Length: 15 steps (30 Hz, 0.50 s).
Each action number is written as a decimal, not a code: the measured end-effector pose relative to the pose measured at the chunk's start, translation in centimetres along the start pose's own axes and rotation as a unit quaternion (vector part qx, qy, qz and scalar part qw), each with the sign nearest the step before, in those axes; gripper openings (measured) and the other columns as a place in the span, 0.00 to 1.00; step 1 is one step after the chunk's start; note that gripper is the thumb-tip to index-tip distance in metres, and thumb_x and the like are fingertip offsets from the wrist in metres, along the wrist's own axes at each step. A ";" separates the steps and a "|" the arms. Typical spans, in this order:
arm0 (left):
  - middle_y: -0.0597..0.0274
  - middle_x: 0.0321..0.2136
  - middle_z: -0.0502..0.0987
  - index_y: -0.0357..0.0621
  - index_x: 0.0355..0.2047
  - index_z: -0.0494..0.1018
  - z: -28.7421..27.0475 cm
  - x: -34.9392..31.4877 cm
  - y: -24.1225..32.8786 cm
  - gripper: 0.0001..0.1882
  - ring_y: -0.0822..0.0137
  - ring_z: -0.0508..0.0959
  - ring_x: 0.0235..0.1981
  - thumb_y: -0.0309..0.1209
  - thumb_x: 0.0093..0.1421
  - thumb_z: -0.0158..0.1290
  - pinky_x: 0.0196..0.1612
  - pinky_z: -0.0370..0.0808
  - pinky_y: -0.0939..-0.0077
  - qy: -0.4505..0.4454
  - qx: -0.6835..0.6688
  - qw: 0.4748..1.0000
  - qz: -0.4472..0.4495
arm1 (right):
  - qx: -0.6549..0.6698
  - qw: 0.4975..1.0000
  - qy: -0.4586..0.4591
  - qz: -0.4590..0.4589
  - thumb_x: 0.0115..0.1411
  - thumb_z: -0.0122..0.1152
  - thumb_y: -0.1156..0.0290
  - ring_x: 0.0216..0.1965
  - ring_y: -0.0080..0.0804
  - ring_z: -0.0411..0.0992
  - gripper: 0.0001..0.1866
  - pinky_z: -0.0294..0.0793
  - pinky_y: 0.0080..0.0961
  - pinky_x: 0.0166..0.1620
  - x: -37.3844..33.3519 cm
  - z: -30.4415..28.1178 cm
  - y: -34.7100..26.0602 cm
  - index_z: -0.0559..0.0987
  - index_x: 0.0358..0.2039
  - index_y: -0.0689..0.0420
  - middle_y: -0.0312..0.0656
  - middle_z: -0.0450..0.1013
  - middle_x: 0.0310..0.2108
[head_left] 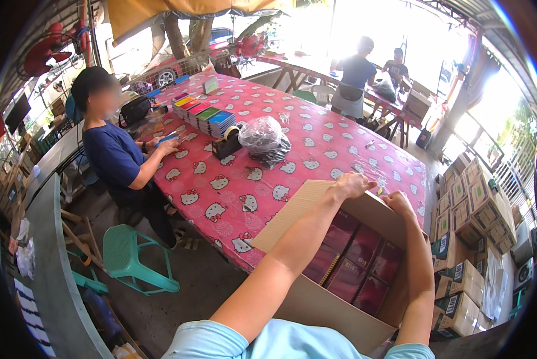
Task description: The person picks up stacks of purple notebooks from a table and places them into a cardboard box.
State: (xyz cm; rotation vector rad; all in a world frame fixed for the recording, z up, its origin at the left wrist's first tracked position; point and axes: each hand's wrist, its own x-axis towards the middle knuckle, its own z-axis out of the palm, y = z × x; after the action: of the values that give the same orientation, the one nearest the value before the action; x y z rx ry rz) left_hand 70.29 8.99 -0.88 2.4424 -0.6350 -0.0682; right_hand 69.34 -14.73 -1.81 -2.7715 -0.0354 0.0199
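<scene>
Head view. A large, open-topped brown cardboard carton (340,311) stands at the near edge of a table (244,218) covered in pink sheeting printed with white cat faces; its underside is hidden. Inside lie closely packed dark red rectangular packs with glossy faces (346,278). A plain brown cardboard flap (292,212) stands out at the carton's left side.

The left hand (353,185) is at the far edge, fingers bent close together; whether they pinch the board cannot be told. The right hand (398,203) is just beside it, at the far right corner, fingers curled; their grip is likewise unclear.

Assessment: the filled carton is probably heavy, its walls fairly stiff, its flaps pliable and liable to crease or tear. The glossy packs may slide against one another. Sound hold: both palms under opposite bottom edges, not the flaps.
</scene>
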 end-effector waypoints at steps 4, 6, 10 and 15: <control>0.53 0.45 0.80 0.51 0.45 0.78 0.1 0.1 -0.1 0.36 0.51 0.76 0.51 0.66 0.63 0.35 0.55 0.70 0.56 0.003 0.005 1.000 0.009 | -0.002 1.000 0.002 0.008 0.55 0.62 0.55 0.37 0.50 0.78 0.19 0.74 0.41 0.45 0.1 0.1 0.1 0.84 0.31 0.60 0.56 0.78 0.31; 0.53 0.44 0.80 0.51 0.45 0.78 0.0 0.2 0.2 0.36 0.51 0.76 0.51 0.66 0.63 0.35 0.55 0.70 0.56 0.001 0.002 1.000 0.010 | -0.002 1.000 0.010 0.005 0.54 0.62 0.55 0.37 0.51 0.78 0.19 0.74 0.42 0.45 0.5 0.3 0.8 0.84 0.30 0.61 0.57 0.78 0.31; 0.53 0.44 0.80 0.51 0.44 0.79 -0.2 0.2 0.2 0.36 0.51 0.76 0.51 0.66 0.63 0.34 0.54 0.70 0.55 0.003 0.007 1.000 0.002 | 0.005 1.000 0.009 0.008 0.54 0.63 0.55 0.38 0.52 0.78 0.20 0.74 0.42 0.46 0.9 0.3 0.8 0.83 0.30 0.64 0.58 0.78 0.32; 0.54 0.45 0.79 0.52 0.45 0.78 -0.2 0.0 -1.4 0.35 0.52 0.76 0.51 0.64 0.65 0.32 0.55 0.70 0.56 0.014 0.023 0.999 0.024 | -0.028 0.999 0.006 -0.032 0.56 0.60 0.53 0.36 0.53 0.77 0.21 0.74 0.45 0.43 2.2 1.5 1.1 0.83 0.28 0.63 0.57 0.77 0.30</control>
State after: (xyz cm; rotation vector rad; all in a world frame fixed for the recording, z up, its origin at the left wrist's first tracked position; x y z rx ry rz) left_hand 70.94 10.07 -1.48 2.4656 -0.6890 0.0001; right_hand 71.55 -15.16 -3.63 -2.8255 -0.1233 -0.0137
